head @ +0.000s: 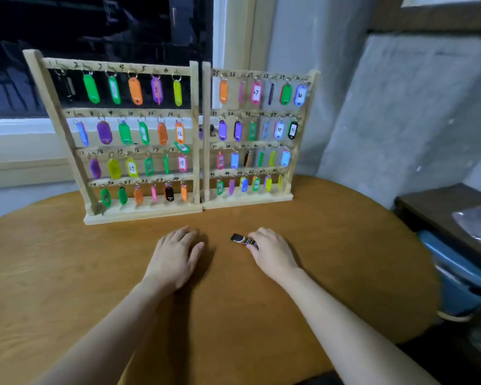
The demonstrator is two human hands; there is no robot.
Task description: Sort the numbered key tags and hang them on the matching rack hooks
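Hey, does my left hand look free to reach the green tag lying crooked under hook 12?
Probably yes. The left hand lies flat and holds nothing on the round wooden table, and bare tabletop lies between it and the left wooden rack, where the green plastic tag sits crooked.

— Handwritten numbers along the bars of the left rack?
— Legible in places: 2, 5, 6 on top, 12 below, then 14, 15, 17, and 20 to 24 lowest.
— On the right rack?
— 26, 27, 29 up top; 31, 32 under that; the rest too small.
— On the tags themselves?
— 12 on an orange tag, 18 on a pink tag, 27 on another pink tag, 30 on a blue tag.
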